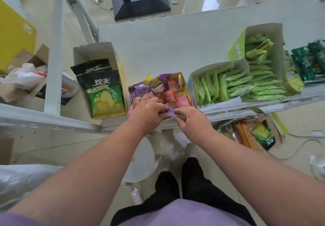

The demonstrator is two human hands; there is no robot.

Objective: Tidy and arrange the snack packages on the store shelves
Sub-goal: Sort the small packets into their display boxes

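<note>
hands (148, 109) pinching purple packet (169, 111)

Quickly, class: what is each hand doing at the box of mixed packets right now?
Left hand: fingers curled on small purple foil packets at the near edge of the open cardboard box.
Right hand: pinching the same purple packets.

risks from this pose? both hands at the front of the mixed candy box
1. The mixed candy box sits at the shelf's front edge, heaped; the left hand and right hand working its near end could tip it or spill packets to the floor.
2. The purple packet pinched between both hands could tear if pulled.
3. The green packet box stands right beside; an elbow swing could nudge it.
</note>
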